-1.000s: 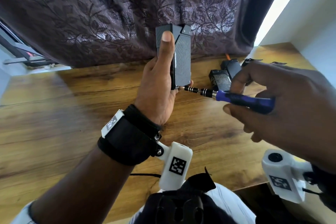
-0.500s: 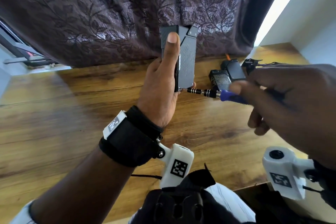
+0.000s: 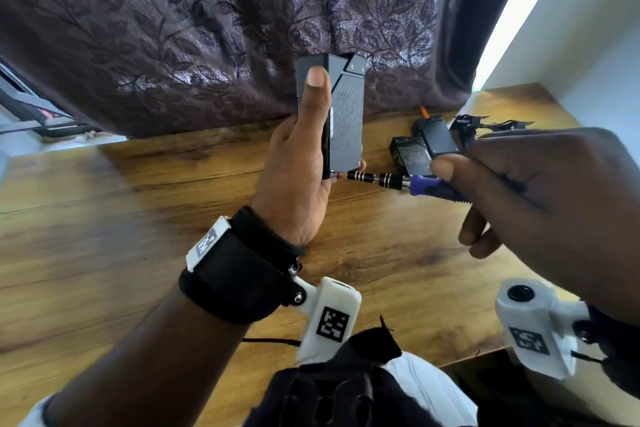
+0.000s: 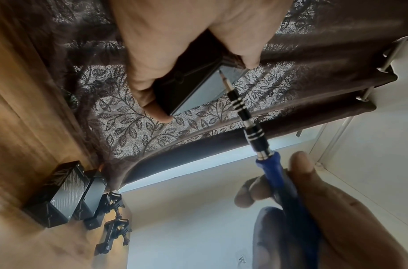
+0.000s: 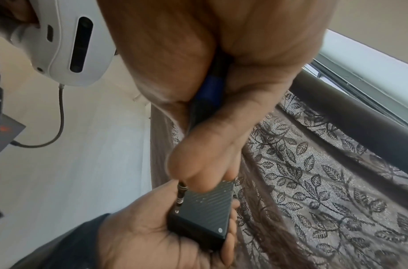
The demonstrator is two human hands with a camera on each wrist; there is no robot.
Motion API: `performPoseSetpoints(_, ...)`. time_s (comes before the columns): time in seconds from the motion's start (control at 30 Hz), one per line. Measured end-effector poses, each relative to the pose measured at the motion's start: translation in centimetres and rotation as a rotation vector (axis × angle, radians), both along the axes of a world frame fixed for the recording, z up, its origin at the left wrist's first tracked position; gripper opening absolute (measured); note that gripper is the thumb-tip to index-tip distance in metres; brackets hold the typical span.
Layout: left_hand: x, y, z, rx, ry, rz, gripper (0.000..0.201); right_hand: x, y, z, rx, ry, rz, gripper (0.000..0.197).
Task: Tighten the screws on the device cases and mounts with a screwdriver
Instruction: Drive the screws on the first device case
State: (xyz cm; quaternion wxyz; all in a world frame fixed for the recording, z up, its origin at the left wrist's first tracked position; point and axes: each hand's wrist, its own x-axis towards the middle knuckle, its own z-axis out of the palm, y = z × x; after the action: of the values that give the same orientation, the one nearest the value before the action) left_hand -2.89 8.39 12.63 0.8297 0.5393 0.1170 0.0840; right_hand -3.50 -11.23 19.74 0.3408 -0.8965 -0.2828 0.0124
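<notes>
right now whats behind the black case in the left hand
Behind the case hangs the dark leaf-patterned curtain. The left hand grips it, fingers wrapping its far side, mostly hidden. What lies behind the curtain is covered.

Left forearm reaches up from lower left, wrist strapped with a black band. Left hand upright, thumb lying straight up the near face of the device case, fingers wrapped round the far side; firm grip. Right hand comes in from the right, back of hand toward the head camera, thumb and fingers curled round the screwdriver handle. Lower fingers loosely bent beneath.
</notes>
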Motion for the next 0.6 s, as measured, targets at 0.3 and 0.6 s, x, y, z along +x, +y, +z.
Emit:
performPoseSetpoints(0.3, 0.40, 0.21, 0.15, -0.021, -0.003, 0.032, 0.055, -0.23, 0.22, -0.31, -0.059, -0.025, 0.005, 0.014)
performPoseSetpoints(0.6, 0.31, 0.22, -0.08, -0.008, -0.003, 0.015, 0.049, -0.40, 0.86, 0.45, -0.121, -0.041, 0.010, 0.020)
